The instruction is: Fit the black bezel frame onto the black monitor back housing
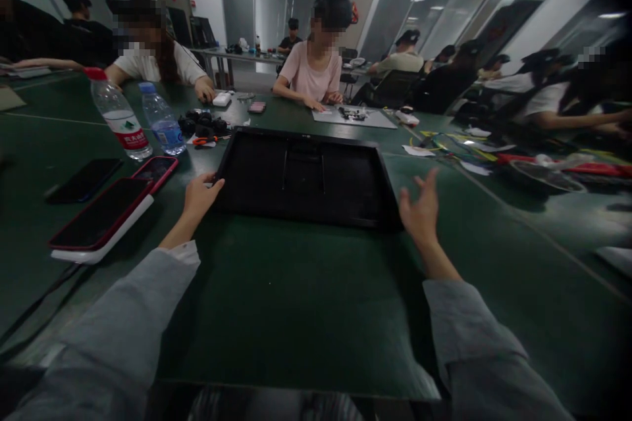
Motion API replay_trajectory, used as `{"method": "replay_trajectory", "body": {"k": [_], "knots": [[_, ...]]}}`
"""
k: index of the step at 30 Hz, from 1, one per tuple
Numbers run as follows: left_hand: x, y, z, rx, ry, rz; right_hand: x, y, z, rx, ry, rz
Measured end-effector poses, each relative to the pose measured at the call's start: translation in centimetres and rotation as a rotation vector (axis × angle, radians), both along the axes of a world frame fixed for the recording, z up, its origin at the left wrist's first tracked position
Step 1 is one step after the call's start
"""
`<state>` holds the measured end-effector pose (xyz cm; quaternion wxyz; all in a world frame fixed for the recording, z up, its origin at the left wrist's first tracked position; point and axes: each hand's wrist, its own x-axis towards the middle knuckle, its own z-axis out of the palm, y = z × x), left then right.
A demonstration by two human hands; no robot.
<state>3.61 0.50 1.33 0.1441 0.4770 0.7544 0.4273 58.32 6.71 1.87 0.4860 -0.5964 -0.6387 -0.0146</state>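
In the middle of the green table lies a wide black rectangular housing, with a raised rim like a monitor casing and two thin upright bars inside it. My left hand grips its left edge, thumb along the rim and fingers at the side. Beside the right edge, my right hand has its fingers spread and pointing up. It holds nothing, and whether its palm touches the rim I cannot tell.
Left of the housing are phones, a red-capped bottle and a blue-capped bottle. Orange-handled pliers lie behind. A person in pink works opposite at a white board. Cables lie to the right.
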Motion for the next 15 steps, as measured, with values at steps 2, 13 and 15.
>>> {"method": "replay_trajectory", "body": {"k": [2, 13, 15], "knots": [[0.1, -0.4, 0.4, -0.020, 0.084, 0.005, -0.6, -1.3, 2.1, 0.139, -0.053, -0.069], [0.3, -0.2, 0.5, -0.047, 0.026, -0.024, 1.3, 2.1, -2.9, -0.223, 0.133, 0.012], [0.2, 0.0, 0.3, -0.032, -0.083, -0.032, 1.9, 3.0, -4.2, -0.282, 0.166, 0.062]]}}
